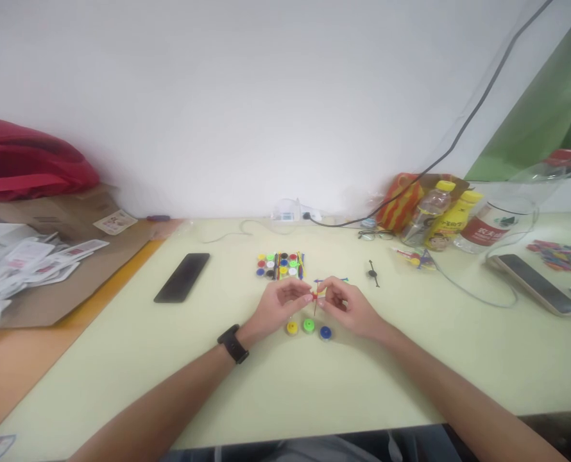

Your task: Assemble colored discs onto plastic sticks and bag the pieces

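My left hand (281,304) and my right hand (350,307) meet over the middle of the table, fingertips pinched round a small red piece (315,297) with a thin dark stick through it. Which hand grips which part is hard to make out. Just below the fingers stand three small round pieces with coloured tops: yellow (292,328), green (308,326) and blue (325,333). Behind my hands lies a cluster of coloured round pieces (270,264) and thin sticks (301,264). More coloured sticks are partly hidden behind my right fingers.
A black phone (182,278) lies to the left and another phone (536,283) to the right. A black stick-and-disc piece (372,273) rests right of centre. Bottles (451,221), glasses (374,235), a cable (478,109) and coloured bits (562,256) occupy the right; packets (35,266) the left.
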Motion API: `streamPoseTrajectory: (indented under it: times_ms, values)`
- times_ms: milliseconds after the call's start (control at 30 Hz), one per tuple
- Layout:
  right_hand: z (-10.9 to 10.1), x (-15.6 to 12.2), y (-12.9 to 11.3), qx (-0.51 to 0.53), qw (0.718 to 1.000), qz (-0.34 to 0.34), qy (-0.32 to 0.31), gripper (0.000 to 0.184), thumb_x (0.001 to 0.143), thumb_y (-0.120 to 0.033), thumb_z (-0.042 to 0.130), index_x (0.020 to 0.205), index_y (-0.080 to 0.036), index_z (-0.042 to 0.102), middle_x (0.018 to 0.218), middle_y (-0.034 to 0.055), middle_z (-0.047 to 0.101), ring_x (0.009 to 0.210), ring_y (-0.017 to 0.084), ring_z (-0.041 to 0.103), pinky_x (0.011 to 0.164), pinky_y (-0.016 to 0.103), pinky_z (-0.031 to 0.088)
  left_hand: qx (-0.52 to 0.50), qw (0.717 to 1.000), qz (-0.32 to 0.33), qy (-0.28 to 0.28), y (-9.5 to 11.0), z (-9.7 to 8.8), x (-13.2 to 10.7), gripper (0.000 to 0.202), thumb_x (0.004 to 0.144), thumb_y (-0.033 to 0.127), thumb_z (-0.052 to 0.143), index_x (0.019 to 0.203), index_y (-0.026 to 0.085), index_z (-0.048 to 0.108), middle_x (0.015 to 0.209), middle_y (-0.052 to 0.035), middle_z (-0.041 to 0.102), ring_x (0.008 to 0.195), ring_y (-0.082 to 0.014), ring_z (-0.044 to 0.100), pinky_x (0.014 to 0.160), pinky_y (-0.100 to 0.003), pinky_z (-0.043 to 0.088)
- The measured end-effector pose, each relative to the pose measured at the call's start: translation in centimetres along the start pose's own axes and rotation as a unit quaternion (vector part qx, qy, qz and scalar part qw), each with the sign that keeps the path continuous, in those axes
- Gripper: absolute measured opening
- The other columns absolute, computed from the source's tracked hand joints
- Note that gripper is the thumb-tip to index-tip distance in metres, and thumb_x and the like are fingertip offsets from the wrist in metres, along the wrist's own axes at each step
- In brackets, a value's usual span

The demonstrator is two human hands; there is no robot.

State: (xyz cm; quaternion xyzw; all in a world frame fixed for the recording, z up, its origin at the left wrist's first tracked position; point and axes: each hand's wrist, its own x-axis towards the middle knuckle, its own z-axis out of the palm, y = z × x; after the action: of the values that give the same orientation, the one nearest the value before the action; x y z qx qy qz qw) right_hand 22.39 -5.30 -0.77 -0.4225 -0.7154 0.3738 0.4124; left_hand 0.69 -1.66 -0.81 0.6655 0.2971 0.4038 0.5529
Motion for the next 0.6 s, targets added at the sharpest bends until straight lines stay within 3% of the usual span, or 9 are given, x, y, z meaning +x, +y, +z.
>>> streamPoseTrajectory:
  times_ms: [200,467,600]
  values:
    - [0.2,-0.2,0.3,-0.035,0.999,-0.004,-0.016,0.017,0.099,-0.037,0.055,0.098,-0.021,0.062,0.064,-0.0062,0.043,0.055,0.012,0.036,0.053,0.027,0.03,0.015,1.0,-0.003,0.0,0.0,0.0,0.0,0.023,0.087,0.034,0.079,0.1,0.015,0.073,0.104,-0.0108,0.075,0.098,-0.0234,0.072,0.091,-0.038,0.058]
    - [-0.2,0.0,0.0,-0.029,0.999,0.001,-0.018,0.025,0.101,-0.043,0.05,0.088,-0.022,0.057,0.073,-0.0011,0.058,0.062,0.014,0.048,0.057,0.027,0.037,0.048,0.999,0.001,-0.021,-0.1,0.2,0.2,0.026,0.087,0.035,0.077,0.105,0.017,0.073,0.107,-0.0093,0.074,0.097,-0.0223,0.072,0.091,-0.037,0.057]
    - [-2.3,0.5,0.9,-0.11,0.992,0.013,0.06,0.024,0.1,-0.042,0.049,0.09,-0.022,0.058,0.072,0.0003,0.063,0.063,0.016,0.053,0.06,0.028,0.039,0.075,0.997,-0.006,-0.001,-0.6,0.3,0.2,0.027,0.089,0.039,0.075,0.107,0.018,0.073,0.111,-0.0096,0.075,0.1,-0.0229,0.072,0.091,-0.037,0.057]
